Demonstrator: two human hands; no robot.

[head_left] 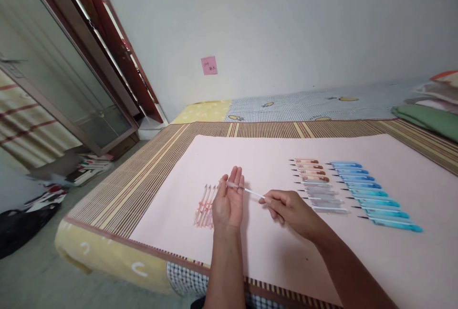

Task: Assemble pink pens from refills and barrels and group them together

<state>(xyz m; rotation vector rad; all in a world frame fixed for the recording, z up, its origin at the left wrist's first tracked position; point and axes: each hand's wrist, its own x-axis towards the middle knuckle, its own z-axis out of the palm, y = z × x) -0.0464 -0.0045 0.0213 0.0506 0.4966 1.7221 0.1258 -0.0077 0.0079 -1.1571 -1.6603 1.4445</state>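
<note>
A thin white pen refill (255, 193) spans the gap between my hands, with a small dark coil, like a spring, near its left part. My right hand (286, 209) pinches its right end between thumb and fingers. My left hand (229, 201) is turned palm up, its thumb against a pale translucent tip at the refill's left end and its other fingers extended behind. Several clear pens with pink and orange marks (203, 209) lie left of my left hand, partly hidden by it. Beyond my right hand are grey translucent barrels (324, 194) with refills beside them.
Brown-patterned barrels (310, 170) and rows of blue and turquoise barrels (375, 197) lie on the right of a pink sheet (265, 154). Under it is a striped mat (143, 175) on a bed. Folded cloth (429, 120) sits at far right; a pink note (209, 65) is on the wall.
</note>
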